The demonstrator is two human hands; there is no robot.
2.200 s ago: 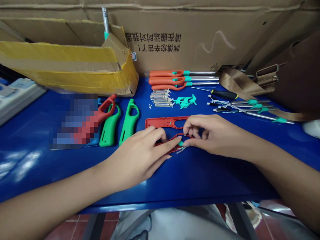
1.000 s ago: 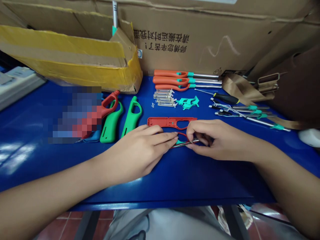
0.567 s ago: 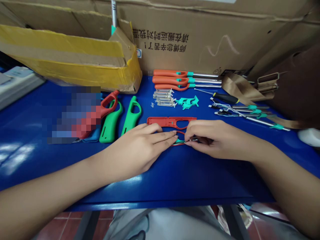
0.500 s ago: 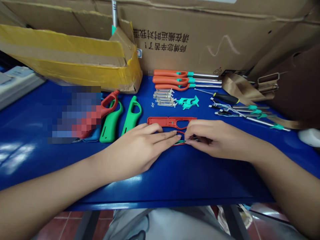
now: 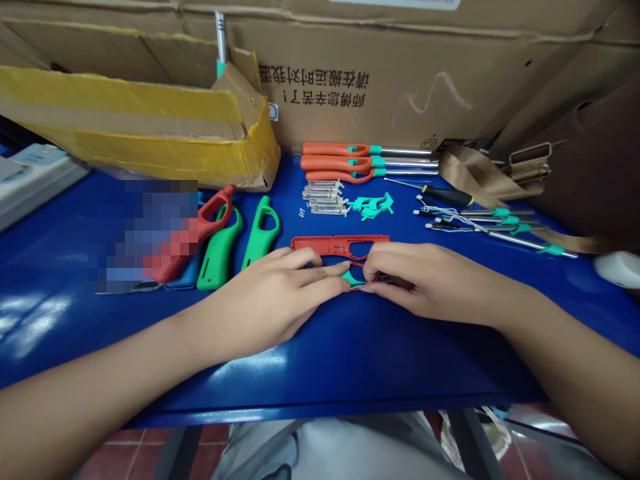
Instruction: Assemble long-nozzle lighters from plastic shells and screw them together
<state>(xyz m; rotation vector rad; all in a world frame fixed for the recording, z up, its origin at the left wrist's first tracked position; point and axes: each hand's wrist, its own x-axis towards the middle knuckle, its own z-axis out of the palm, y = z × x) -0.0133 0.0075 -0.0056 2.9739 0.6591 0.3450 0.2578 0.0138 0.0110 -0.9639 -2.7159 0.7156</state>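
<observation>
My left hand (image 5: 285, 290) lies over a red lighter casing half (image 5: 361, 265), fingers stretched and holding it down against the table. Most of that casing is hidden under both hands. A teal trigger piece (image 5: 354, 279) shows in its handle loop, between my fingertips. At the casing's right end, my right hand (image 5: 415, 275) is closed in a pinch; what its fingertips hold is small and mostly covered. Just behind my hands lies a second red casing half (image 5: 325, 246), its hollow side up.
Behind are orange lighters (image 5: 340, 162), clear fuel tanks (image 5: 325, 198), teal triggers (image 5: 373, 205), a screwdriver (image 5: 447, 195) and metal barrels with wires (image 5: 510, 235). Green casings (image 5: 261, 230) and a red casing (image 5: 213, 210) lie left. Cardboard boxes (image 5: 320, 40) wall off the back.
The teal trigger piece shows more plainly between my hands, and my left fingertips have shifted slightly. My right hand keeps pinching at the casing's end. The whole view has moved a little.
</observation>
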